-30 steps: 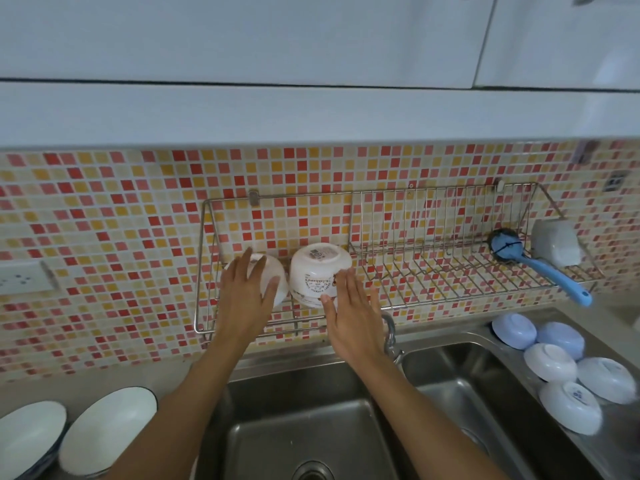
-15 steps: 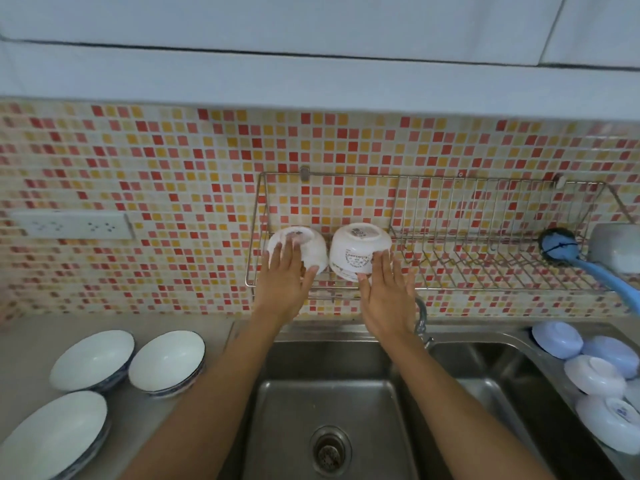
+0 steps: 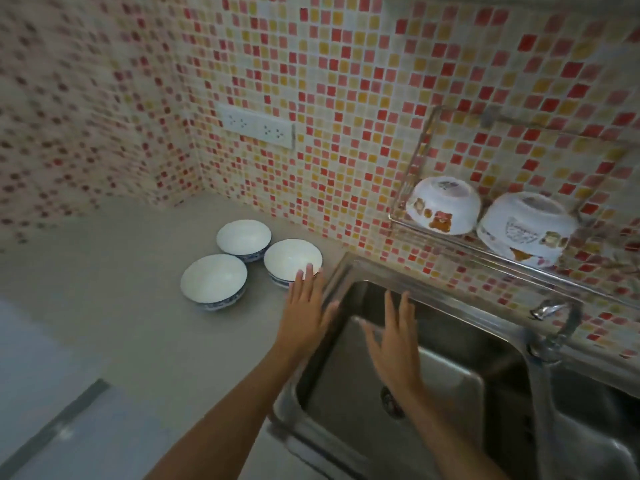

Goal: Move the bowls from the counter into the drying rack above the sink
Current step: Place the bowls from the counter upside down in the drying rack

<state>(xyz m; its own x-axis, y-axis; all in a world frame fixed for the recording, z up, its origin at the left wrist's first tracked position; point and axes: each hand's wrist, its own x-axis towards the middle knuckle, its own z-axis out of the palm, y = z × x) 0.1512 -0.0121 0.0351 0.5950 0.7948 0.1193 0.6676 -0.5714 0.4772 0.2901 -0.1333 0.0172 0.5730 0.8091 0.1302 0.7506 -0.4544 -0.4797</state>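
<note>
Bowls (image 3: 293,260) sit upright in a cluster of three on the bench (image 3: 114,299), just left of the sink (image 3: 398,341). Your left hand (image 3: 304,317) and right hand (image 3: 394,341) are both spread wide, empty. Glazed ceramic looks slick and breakable; take the nearest by its rim and foot.

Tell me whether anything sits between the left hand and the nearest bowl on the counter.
Nothing visible does. The left hand is open, its fingertips already at the rim of the nearest bowl, with only bare counter beneath. The other two bowls sit further left and behind it.
</note>
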